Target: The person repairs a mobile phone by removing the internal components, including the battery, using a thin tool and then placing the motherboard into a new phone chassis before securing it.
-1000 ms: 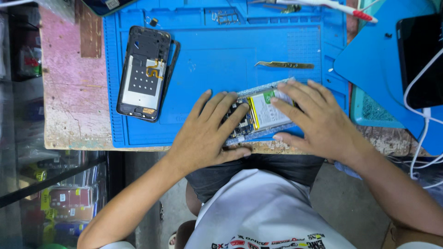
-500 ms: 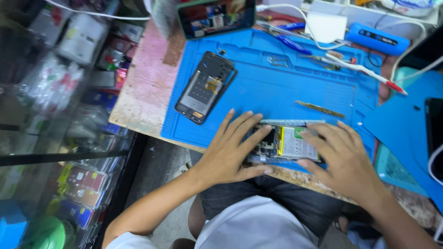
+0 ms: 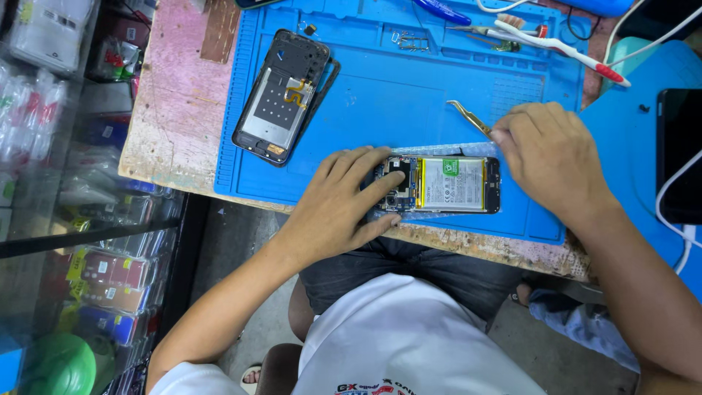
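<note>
The left hand (image 3: 333, 212) lies with fingers (image 3: 384, 183) spread, pressing the circuit-board end of the opened phone (image 3: 439, 185) at the mat's (image 3: 380, 95) near edge. The right hand (image 3: 548, 157) curls its fingers onto the tweezers (image 3: 469, 117) just beyond the phone. A back cover (image 3: 285, 95) lies left; screws fill the mat's top compartments.

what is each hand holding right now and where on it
The left hand presses the opened phone at its circuit-board end. The right hand fingers touch the tweezers at their near end.
</note>
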